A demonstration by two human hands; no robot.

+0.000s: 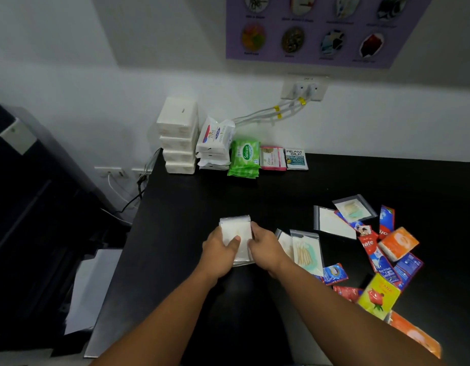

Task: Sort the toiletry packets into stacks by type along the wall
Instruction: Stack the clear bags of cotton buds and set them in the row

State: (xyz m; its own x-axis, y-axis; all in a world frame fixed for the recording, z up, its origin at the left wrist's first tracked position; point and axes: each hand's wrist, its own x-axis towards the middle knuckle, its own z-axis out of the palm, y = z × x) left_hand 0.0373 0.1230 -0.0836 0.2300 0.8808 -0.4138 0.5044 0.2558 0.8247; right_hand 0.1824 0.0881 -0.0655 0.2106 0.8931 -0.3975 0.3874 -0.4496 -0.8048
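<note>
In the head view, both hands meet at the middle of the frame on the black worktop [191, 196]. The left hand [220, 250] and the right hand [265, 247] grip a small bundle of clear packets [236, 229] from either side; the left thumb lies across its top and the right fingers curl round its right edge.

Along the wall at upper centre, the sorted stacks stand in a row from left to right: tall white boxes [179, 136], white wipe packs [214, 143], green wipe packs [244, 159], pink sachets [272, 158] and a white-and-teal sachet [296, 159].

At the right of the frame lies a loose scatter: cotton bud bags [306, 249] just beside the right hand, toothpaste sachets [374, 253], an orange packet [397, 243] and a yellow sachet [379, 295].
</note>
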